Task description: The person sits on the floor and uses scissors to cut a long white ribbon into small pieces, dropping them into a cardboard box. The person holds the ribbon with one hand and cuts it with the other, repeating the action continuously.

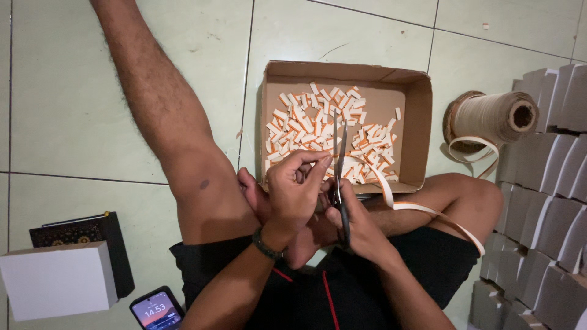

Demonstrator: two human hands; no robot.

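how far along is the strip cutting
Done: a heap of cut pieces covers about half the cardboard box floor. In hand: the left hand pinches the strip while the right hand works the scissors. Left: the spool looks mostly full.

Pale green glazed floor tiles [73, 110] with dark grout lines fill the scene under dim, even light. At the right, stacked grey cardboard boxes [538, 201] rise in rows. Near left lie a white box [58, 280], a dark patterned book [92, 232] and a phone [156, 308].
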